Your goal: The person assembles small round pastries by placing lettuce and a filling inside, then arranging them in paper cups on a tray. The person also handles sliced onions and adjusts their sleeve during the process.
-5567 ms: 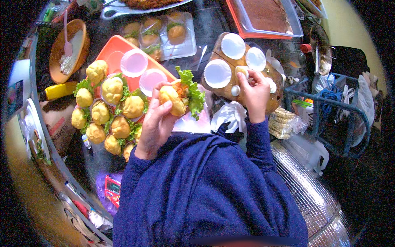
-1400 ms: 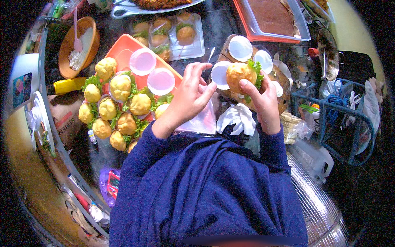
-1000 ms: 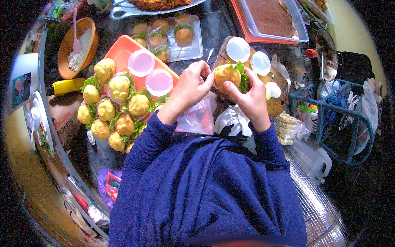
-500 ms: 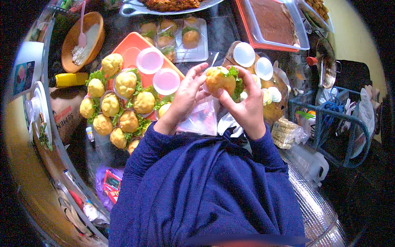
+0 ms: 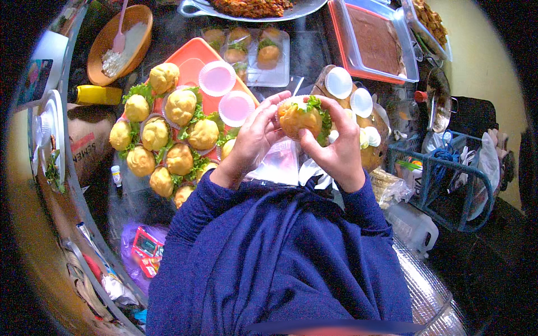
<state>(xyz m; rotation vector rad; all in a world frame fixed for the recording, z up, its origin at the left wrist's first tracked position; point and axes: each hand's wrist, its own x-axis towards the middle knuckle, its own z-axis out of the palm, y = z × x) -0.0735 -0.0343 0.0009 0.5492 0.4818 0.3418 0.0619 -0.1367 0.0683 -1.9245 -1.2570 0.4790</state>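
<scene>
A golden bun (image 5: pixel 297 122) filled with green lettuce is held up in front of me, between both hands. My right hand (image 5: pixel 339 147) grips its right side, thumb on the front and fingers behind. My left hand (image 5: pixel 253 137) is curled against the left side, where the fluted edge of a white paper cup (image 5: pixel 284 105) shows behind the bun; some fingertips are hidden. To the left, several filled buns (image 5: pixel 180 106) in paper cups cover an orange tray (image 5: pixel 193 53). Two empty paper cups (image 5: pixel 236 108) lie on its right part.
A wooden board (image 5: pixel 381 120) at the right carries white paper cups (image 5: pixel 338 83) and pale egg-like slices (image 5: pixel 370 136). Further back are a clear box of buns (image 5: pixel 274 73) and a pan of reddish filling (image 5: pixel 252 7). A blue basket (image 5: pixel 437 173) stands right, an orange bowl (image 5: pixel 144 42) far left.
My left hand has closed in on the bun, and more of the paper cup's edge now shows around its upper left. The view has shifted slightly.
</scene>
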